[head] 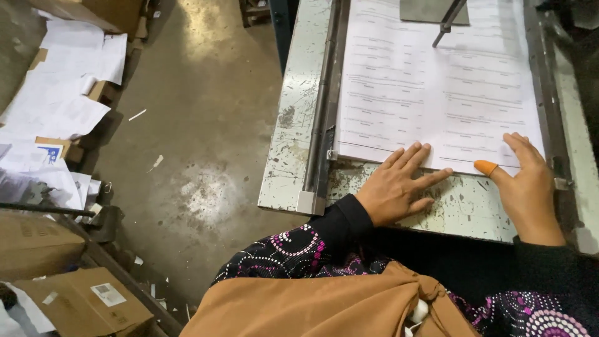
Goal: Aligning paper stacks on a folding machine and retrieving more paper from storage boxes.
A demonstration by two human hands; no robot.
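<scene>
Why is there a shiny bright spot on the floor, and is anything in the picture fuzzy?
In the head view, light from above bounces off the smooth concrete floor, making pale glare patches. The printed sheet is lit brightly, its print too small and soft to read. The left hand and right hand look sharp. The dark sleeve and right edge fall into shadow.

Dark dotted sleeves, orange thumb cot (485, 167).

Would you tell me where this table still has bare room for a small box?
Bare strips: left of the rail, and the near edge between left hand and right hand. The paper stack crowds the rest of the table.
</scene>
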